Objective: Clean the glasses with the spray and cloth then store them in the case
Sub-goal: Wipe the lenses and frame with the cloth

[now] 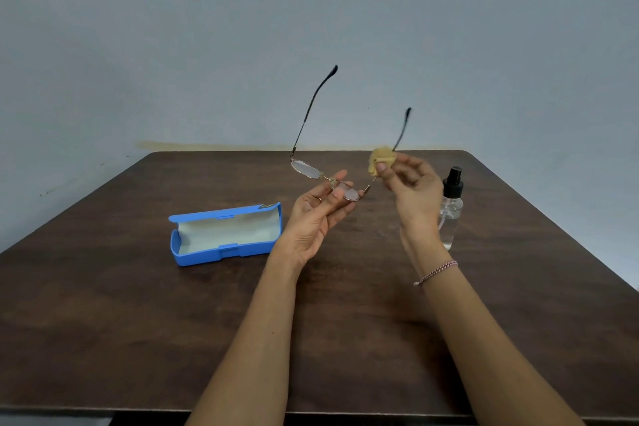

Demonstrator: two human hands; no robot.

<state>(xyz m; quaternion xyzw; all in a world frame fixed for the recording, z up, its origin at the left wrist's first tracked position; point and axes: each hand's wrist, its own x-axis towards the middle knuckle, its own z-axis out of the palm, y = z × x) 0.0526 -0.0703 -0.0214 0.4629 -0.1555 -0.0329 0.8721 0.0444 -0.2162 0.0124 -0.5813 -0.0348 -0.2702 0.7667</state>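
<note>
Above the tabletop (pixel 138 321), left hand (pixel 314 214) is pinching the glasses (pixel 306 169) by 1 lens, 2 temples pointing up and away; right hand (pixel 411 190) is pinching the cloth (pixel 380 157) around the right-side temple. Just beside left hand, the case (pixel 207 254) is lying open, long axis sideways.

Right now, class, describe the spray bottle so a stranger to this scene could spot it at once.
Start at the dark brown wooden table. On its right side, behind the person's right hand, stands a clear plastic spray bottle. Unlike the open blue glasses case to the left, it is upright, see-through and black-capped.
</note>
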